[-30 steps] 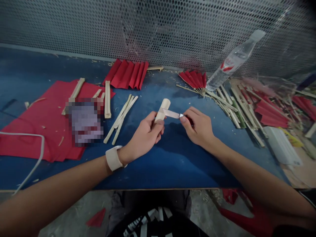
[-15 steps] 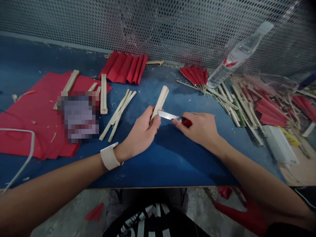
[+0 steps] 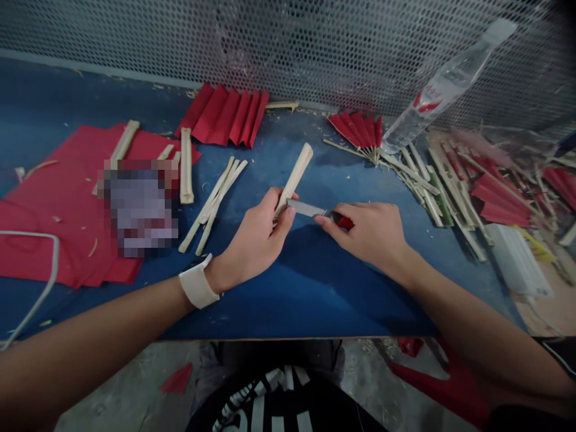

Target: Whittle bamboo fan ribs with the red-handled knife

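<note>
My left hand [image 3: 258,231] is closed round the lower end of a pale split bamboo strip [image 3: 297,171], which tilts up and to the right. In my right hand [image 3: 371,228] is a utility knife [image 3: 310,209] with a red and dark handle. Its blade points left, with the tip at the strip beside my left thumb. Whether the edge bites into the bamboo I cannot tell. Left of my hands, several thin bamboo sticks [image 3: 211,207] lie crossed on the blue table [image 3: 315,288].
Red paper sheets [image 3: 54,204] and a blurred-out object [image 3: 141,210] lie at left. Pleated red paper [image 3: 227,114] and a small red fan [image 3: 357,132] lie along the mesh panel [image 3: 180,42]. A water bottle [image 3: 443,90], bamboo pieces [image 3: 454,186] and a face mask [image 3: 517,258] are at right.
The knife still meets the strip at nearly the same place. The strip's upper end sits slightly higher and further right, and the whole view has shifted a little.
</note>
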A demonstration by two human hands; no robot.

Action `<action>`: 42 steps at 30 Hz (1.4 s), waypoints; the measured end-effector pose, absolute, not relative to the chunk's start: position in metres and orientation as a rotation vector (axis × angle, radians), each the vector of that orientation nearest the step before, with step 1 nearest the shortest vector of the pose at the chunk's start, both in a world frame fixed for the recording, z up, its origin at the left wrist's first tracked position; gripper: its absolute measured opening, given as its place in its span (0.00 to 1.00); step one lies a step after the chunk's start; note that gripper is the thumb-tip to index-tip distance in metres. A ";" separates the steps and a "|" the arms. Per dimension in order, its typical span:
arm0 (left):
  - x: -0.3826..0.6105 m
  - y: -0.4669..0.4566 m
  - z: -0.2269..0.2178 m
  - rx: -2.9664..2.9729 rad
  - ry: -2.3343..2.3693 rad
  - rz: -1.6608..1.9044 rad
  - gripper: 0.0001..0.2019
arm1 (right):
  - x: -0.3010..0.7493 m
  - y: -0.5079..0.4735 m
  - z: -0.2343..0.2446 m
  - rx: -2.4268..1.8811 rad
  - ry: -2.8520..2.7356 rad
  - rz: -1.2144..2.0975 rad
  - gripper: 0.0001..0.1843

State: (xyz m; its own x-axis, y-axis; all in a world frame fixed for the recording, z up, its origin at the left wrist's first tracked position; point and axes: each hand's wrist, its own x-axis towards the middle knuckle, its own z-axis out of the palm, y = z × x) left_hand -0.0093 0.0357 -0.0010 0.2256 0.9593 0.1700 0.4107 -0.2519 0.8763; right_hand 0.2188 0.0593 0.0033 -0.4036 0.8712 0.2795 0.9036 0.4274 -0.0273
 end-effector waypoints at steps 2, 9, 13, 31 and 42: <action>-0.009 0.035 0.000 1.803 1.262 0.976 0.11 | 0.220 0.060 0.003 -1.529 -2.432 -0.185 0.36; -0.008 0.034 0.002 1.753 1.306 0.931 0.12 | 0.220 0.062 0.005 -1.539 -2.456 -0.113 0.35; -0.010 0.035 0.003 1.752 1.303 0.920 0.11 | 0.221 0.063 0.006 -1.554 -2.464 -0.085 0.36; -0.013 0.039 0.002 1.781 1.306 0.924 0.05 | 0.218 0.061 0.002 -1.602 -2.447 -0.031 0.34; -0.011 0.038 -0.003 1.807 1.373 0.977 0.09 | 0.216 0.061 -0.001 -1.627 -2.337 0.086 0.34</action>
State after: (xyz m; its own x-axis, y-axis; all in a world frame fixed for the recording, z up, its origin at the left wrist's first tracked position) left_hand -0.0110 0.0383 -0.0026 0.1702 0.9706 0.1703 0.4788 -0.2324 0.8466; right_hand 0.2157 0.0606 -0.0014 -0.3190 0.9257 0.2032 0.9083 0.3598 -0.2135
